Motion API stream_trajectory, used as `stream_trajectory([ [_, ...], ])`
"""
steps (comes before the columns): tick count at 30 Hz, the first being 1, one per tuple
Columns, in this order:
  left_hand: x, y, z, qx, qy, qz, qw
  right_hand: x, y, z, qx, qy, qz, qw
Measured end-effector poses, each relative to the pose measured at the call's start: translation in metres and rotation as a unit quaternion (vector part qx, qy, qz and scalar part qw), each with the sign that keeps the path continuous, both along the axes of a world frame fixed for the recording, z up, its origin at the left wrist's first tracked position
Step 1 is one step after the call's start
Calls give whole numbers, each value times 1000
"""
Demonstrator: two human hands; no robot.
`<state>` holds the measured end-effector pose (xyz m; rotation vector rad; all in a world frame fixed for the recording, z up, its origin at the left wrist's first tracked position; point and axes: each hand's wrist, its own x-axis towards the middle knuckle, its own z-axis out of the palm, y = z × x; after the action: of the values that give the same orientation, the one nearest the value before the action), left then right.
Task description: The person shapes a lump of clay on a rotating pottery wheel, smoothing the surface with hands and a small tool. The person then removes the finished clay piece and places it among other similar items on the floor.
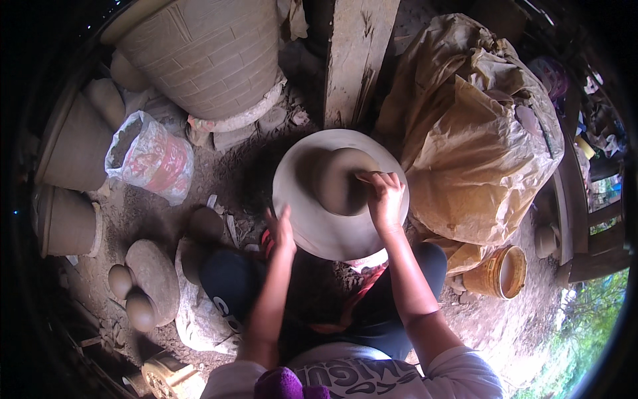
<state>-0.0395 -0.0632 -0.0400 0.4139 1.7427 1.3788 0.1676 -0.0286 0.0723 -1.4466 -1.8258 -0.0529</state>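
Note:
A round grey wheel head (302, 229) sits in front of me between my knees. On it stands a rounded clay pot (342, 183), its surface smooth and slightly blurred. My right hand (385, 196) pinches a small, thin brown scraper-like piece (364, 177) at the pot's right side; its exact kind is hard to make out. At the wheel's lower left rim is my left hand (282, 233), thumb and fingers apart, holding nothing. Whether it touches the rim I cannot tell.
Large clay planters (206, 60) stand at the far left, beside a plastic sack (156, 159) of dark material. Brown sheeting (465, 153) covers a big mound at right, with a yellow bucket (512, 272) nearer me. Two clay balls (141, 311) lie by a round slab (154, 276). A wooden post (355, 63) rises beyond the wheel.

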Motion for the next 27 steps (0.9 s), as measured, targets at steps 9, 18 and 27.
stream_trajectory([
  [9, -52, 89, 16, 8, -54, -116, 992, 3, 10, -4, 15, 33, 6, 999],
  [18, 130, -140, -25, 7, -161, -167, 973, 7, -1, -4, 19, 48, 24, 998],
  [27, -34, 82, 19, 43, 71, -109, 991, 12, 4, -3, 36, 62, 20, 997],
])
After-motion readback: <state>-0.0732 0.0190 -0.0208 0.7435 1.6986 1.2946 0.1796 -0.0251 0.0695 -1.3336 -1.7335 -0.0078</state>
